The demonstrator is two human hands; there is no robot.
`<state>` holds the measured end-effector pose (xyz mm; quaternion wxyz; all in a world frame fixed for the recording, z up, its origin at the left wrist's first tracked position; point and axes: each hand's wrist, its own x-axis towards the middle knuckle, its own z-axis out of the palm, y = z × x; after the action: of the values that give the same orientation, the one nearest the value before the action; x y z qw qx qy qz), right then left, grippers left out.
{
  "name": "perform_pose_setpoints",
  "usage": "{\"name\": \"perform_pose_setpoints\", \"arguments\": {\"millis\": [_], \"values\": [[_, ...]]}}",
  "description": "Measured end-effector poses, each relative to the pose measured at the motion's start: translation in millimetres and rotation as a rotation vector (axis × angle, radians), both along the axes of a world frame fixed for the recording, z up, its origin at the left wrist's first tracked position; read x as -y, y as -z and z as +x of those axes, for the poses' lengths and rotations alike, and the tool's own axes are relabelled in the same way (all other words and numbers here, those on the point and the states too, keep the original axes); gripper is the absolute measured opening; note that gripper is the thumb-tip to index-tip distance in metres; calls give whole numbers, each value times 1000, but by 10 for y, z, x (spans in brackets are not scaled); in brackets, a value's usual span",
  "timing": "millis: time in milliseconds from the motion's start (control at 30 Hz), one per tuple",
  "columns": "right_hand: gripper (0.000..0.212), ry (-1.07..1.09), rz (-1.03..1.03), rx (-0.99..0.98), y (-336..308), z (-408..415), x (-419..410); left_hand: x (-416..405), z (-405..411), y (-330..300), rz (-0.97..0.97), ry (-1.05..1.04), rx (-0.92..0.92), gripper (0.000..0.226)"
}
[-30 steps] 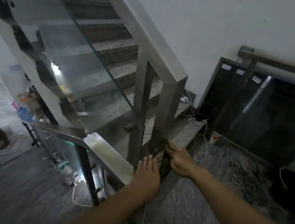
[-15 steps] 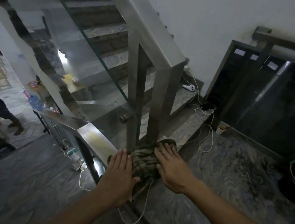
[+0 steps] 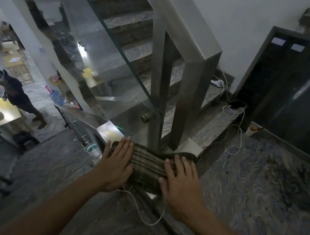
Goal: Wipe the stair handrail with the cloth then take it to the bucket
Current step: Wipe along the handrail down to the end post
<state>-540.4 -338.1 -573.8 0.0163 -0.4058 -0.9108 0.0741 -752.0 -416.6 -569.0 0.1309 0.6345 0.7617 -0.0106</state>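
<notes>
A dark striped cloth (image 3: 147,162) lies spread over the near end of the lower steel handrail (image 3: 109,132). My left hand (image 3: 116,164) presses flat on its left part, fingers together. My right hand (image 3: 178,182) presses flat on its right part, fingers slightly spread. The upper handrail (image 3: 189,24) slopes up to the left from a square steel post (image 3: 189,102) just behind the cloth. No bucket can be made out for sure; a dark rounded shape sits at the right edge.
A glass panel (image 3: 92,47) fills the railing on the left. White cables (image 3: 234,131), a charger and a phone lie on the marble landing and steps. A paper cup (image 3: 252,130) stands by the dark door frame. Another person (image 3: 20,97) stands on the floor below.
The cloth came off the base of the post and now lies spread on the lower handrail. Both hands moved toward me and pressed flat on it.
</notes>
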Motion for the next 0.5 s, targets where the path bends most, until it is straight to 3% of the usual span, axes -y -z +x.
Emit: {"name": "perform_pose_setpoints", "arguments": {"millis": [233, 500], "values": [[66, 117, 40, 47, -117, -429, 531, -105, -430, 17, 58, 53, -83, 90], [62, -14, 84, 22, 228, -821, 482, -252, -1060, 117, 121, 228, -89, 76]]}}
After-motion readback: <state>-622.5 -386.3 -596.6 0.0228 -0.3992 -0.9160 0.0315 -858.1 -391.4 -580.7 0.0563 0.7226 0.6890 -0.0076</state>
